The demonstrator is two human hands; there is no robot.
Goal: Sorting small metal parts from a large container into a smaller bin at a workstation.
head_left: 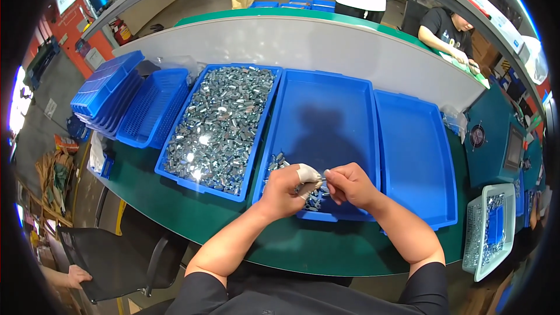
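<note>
Over the near edge of the middle blue tray (356, 90), my two hands meet at the fingertips. White coverings wrap the thumb and forefinger of my left hand (281, 191), which is closed in a pinch. My right hand (353, 186) pinches too, its thumb and forefinger against the left fingertips. Between them shows a small shiny metal piece (324, 178), mostly hidden by the fingers. Loose metal pieces (315, 201) lie beneath my hands at the tray's near end. Left of it, another blue tray (161, 163) is filled with many similar silvery pieces (224, 119).
A third blue tray (417, 151) stands on the right. Stacked blue baskets (108, 84) and a single basket (154, 105) are at the far left. A teal machine (493, 134) and a pale basket of parts (484, 227) stand right. A co-worker (446, 35) sits beyond the partition.
</note>
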